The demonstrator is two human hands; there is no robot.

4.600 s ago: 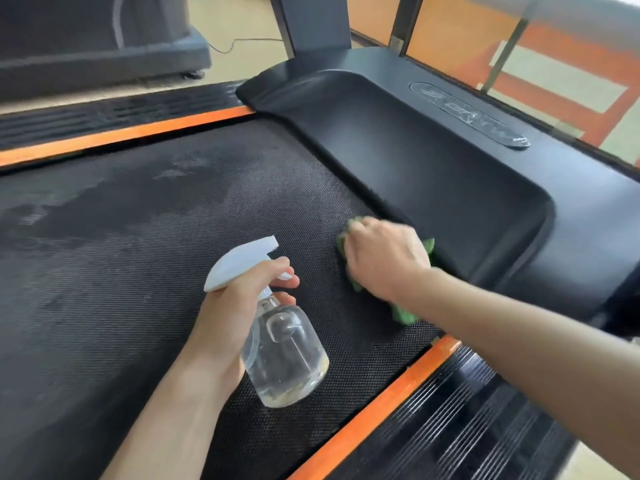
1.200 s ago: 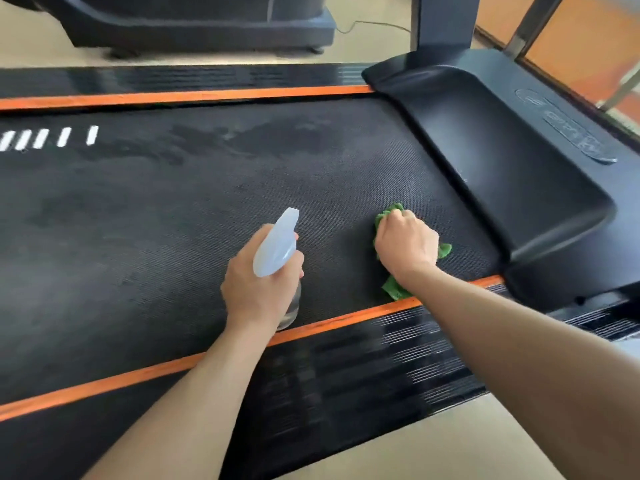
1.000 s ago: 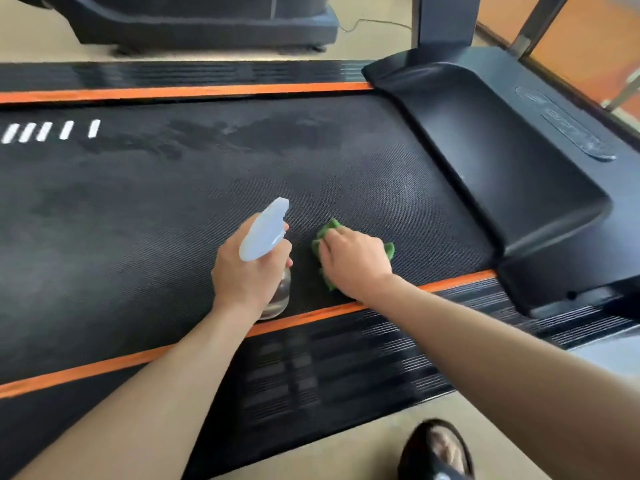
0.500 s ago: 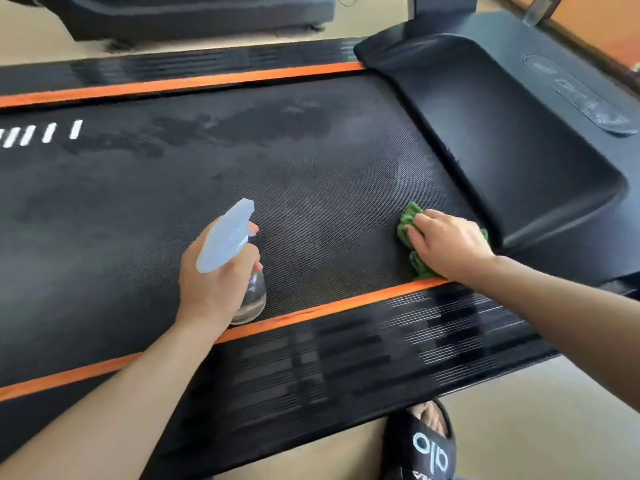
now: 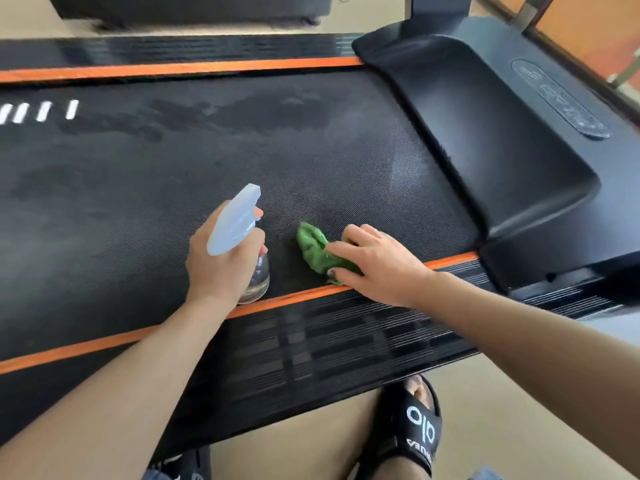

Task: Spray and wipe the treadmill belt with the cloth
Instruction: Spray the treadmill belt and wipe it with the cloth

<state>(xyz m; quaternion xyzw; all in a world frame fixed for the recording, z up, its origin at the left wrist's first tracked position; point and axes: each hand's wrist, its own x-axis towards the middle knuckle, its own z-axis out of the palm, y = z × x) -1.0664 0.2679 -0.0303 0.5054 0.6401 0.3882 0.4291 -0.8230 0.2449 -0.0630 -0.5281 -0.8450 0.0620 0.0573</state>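
The black textured treadmill belt (image 5: 242,161) spans the view, with darker wet patches toward its far side. My left hand (image 5: 221,265) grips a clear spray bottle (image 5: 258,282) with a pale blue trigger head, held upright just above the belt's near edge. My right hand (image 5: 377,265) presses a crumpled green cloth (image 5: 313,249) onto the belt next to the near orange stripe (image 5: 104,344). The cloth pokes out to the left of my fingers. About a hand's width separates the bottle and the cloth.
The black motor cover (image 5: 502,140) rises at the belt's right end. A ribbed black side rail (image 5: 329,341) runs along the near edge, another along the far edge (image 5: 173,50). My sandalled foot (image 5: 412,427) stands on the beige floor. Another machine's base (image 5: 190,8) is behind.
My right hand has slid the cloth left along the near edge, away from the motor cover and closer to the bottle. My left hand with the bottle has stayed at about the same height.
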